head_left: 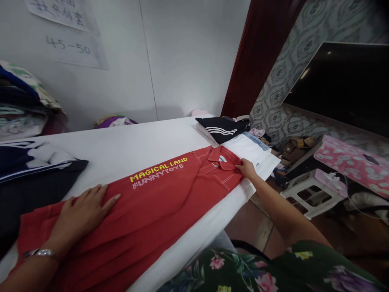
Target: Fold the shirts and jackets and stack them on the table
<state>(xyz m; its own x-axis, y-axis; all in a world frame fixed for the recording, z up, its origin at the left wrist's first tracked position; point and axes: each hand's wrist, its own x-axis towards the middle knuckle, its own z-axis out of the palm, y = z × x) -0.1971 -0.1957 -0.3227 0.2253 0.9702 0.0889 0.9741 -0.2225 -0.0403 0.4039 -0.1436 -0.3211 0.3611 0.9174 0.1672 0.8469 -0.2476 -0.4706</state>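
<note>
A red collared garment (pixel 164 202) with yellow and white lettering lies lengthwise across the white table (pixel 170 134). Its collar points to the right, and the wider part spreads toward the lower left in soft folds. My left hand (pixel 86 207) rests flat on that wider part, fingers spread, a silver bracelet on the wrist. At the collar end, my right hand (pixel 247 168) pinches the garment's edge near the shoulder. Under and beyond the collar lies a white piece of cloth or packet (pixel 246 148), its exact kind unclear.
Dark folded clothes (pixel 36 182) lie at the table's left. A black garment with white stripes (pixel 223 129) sits at the far right end. More clothes (pixel 24 101) are piled at far left. A white stool (pixel 313 192) stands on the floor at right, below a dark screen (pixel 343 85).
</note>
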